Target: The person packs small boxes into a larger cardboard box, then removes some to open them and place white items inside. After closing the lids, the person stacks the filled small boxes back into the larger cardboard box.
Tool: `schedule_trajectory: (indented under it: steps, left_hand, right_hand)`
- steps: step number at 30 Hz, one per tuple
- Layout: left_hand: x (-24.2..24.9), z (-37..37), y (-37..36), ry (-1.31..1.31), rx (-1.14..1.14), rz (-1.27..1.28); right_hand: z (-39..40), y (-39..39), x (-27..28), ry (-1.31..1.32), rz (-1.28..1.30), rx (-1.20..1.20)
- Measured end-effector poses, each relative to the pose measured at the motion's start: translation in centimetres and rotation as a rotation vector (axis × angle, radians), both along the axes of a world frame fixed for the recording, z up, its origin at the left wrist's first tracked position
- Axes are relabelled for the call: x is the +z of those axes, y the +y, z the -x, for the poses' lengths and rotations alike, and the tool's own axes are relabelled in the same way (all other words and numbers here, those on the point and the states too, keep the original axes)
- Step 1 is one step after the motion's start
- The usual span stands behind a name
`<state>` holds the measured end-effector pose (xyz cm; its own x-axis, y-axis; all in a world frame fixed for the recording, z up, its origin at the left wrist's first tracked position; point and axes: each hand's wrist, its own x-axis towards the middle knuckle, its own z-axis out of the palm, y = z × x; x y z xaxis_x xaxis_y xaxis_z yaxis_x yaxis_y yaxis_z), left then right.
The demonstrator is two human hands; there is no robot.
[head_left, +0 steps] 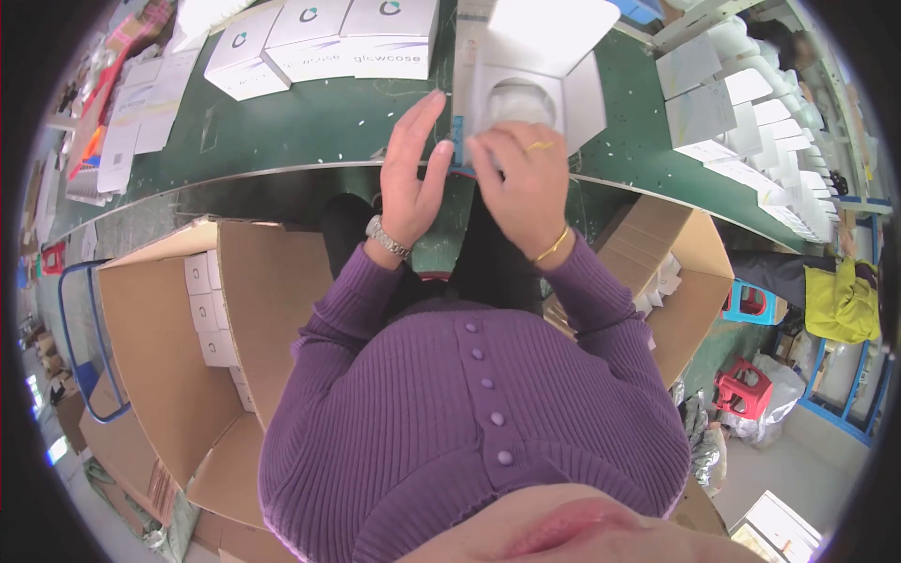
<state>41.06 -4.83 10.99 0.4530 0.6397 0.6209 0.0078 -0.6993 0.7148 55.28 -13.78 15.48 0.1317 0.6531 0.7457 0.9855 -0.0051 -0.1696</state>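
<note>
An open white box [584, 94] stands at the near edge of the green table, its lid raised at the back. Inside it sits a round, pale, translucent object [521, 97]; its kind is not clear. My right hand [527, 188], with a ring and a gold bracelet, bends its fingers over the front of this box; its fingertips are partly hidden. Just left of the box, my left hand [410, 178] is open and holds nothing, fingers stretched upward and thumb apart. A silver watch [388, 236] is on that wrist.
Several closed white boxes [387, 42] stand at the back left of the green table [310, 131]. Flat white cartons [141, 108] lie farther left. Open white boxes [741, 131] line the right side. Cardboard boxes [164, 347] with white boxes inside flank my lap.
</note>
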Motion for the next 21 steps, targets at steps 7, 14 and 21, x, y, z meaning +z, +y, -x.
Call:
schedule_trajectory:
  steps: [7, 14, 21]
  left_hand:
    - [2.6, -1.1, 0.7, -0.120, -0.073, -0.003]
    - [2.0, -2.3, 0.8, -0.104, -0.076, -0.145]
    - [1.9, -2.5, 1.0, 0.005, -0.163, -0.177]
  right_hand:
    - [0.5, -2.8, 1.9, 0.259, -0.413, -0.156]
    - [-0.2, -3.1, 0.7, 0.391, -0.366, -0.085]
    - [-0.7, -1.7, -1.3, 0.099, -0.075, 0.007]
